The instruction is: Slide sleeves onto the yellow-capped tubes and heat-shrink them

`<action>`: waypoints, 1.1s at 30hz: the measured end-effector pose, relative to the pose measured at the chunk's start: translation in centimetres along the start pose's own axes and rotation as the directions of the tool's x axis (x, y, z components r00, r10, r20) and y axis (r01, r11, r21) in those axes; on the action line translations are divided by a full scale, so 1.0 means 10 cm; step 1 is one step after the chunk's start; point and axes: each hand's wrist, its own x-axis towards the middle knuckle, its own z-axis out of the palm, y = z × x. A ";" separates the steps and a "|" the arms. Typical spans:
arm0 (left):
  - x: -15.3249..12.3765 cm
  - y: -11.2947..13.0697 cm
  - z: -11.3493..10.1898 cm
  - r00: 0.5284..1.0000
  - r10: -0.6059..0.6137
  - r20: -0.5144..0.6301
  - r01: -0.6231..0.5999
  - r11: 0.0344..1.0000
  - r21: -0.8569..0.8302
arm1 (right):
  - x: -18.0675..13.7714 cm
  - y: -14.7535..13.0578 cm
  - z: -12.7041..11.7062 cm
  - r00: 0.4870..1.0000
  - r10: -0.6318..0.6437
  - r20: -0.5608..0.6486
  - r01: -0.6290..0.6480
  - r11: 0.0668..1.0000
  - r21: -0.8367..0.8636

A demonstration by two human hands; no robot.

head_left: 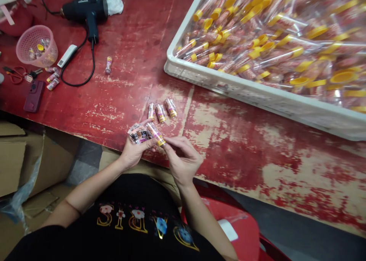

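Observation:
My left hand [134, 148] is closed around a small stack of printed labels [137, 133] and a little clear tube with a yellow cap [156, 134]. My right hand [181, 158] pinches the tube's capped end with its fingertips. Both hands hover at the near edge of the worn red table [228, 146]. Just beyond them three more small tubes [161, 111] lie side by side on the table.
A white crate [257, 95] heaped with yellow-capped tubes fills the far right. At far left are a black heat gun [85, 11] with its cable, a pink basket [37, 46], a phone [33, 96], scissors and loose tubes [108, 65]. Cardboard boxes [17, 158] stand below.

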 end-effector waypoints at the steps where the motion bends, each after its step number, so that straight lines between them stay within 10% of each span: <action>1: 0.00 0.00 0.00 1.000 0.002 0.003 -0.002 1.000 0.003 | -0.01 -0.01 0.00 1.000 -0.003 -0.005 0.003 1.000 -0.007; 6: 0.05 -0.06 -0.01 1.000 -0.026 -0.008 0.025 0.999 -0.040 | 0.08 0.10 -0.06 1.000 0.003 -0.026 -0.004 1.000 -0.016; 11: 0.12 -0.05 -0.08 0.985 -0.153 -0.080 0.134 0.969 -0.209 | 0.61 0.63 -0.30 0.939 -0.109 -0.326 0.041 0.977 -0.210; 15: 0.15 0.02 -0.17 0.977 -0.174 -0.122 0.146 0.966 -0.213 | 1.11 0.80 -0.50 0.981 -0.191 -0.042 0.168 0.931 -0.324; 19: 0.18 0.08 -0.20 0.980 -0.151 -0.132 0.128 0.977 -0.168 | 1.94 0.54 -0.73 0.931 -0.353 -0.089 0.263 0.820 -0.508; 24: 0.22 0.10 -0.07 0.977 -0.146 -0.153 0.111 0.970 -0.216 | 3.00 0.18 -0.94 0.927 -0.176 0.330 0.352 0.712 -0.608; 27: 0.25 0.12 0.00 0.971 -0.147 -0.190 0.087 0.953 -0.292 | 2.82 0.05 -0.87 0.906 -0.192 0.377 0.381 0.759 -0.528; 33: 0.31 0.11 0.06 0.982 -0.097 -0.164 0.036 0.939 -0.341 | 1.08 0.07 -0.18 0.881 -0.014 0.473 0.071 0.992 -0.103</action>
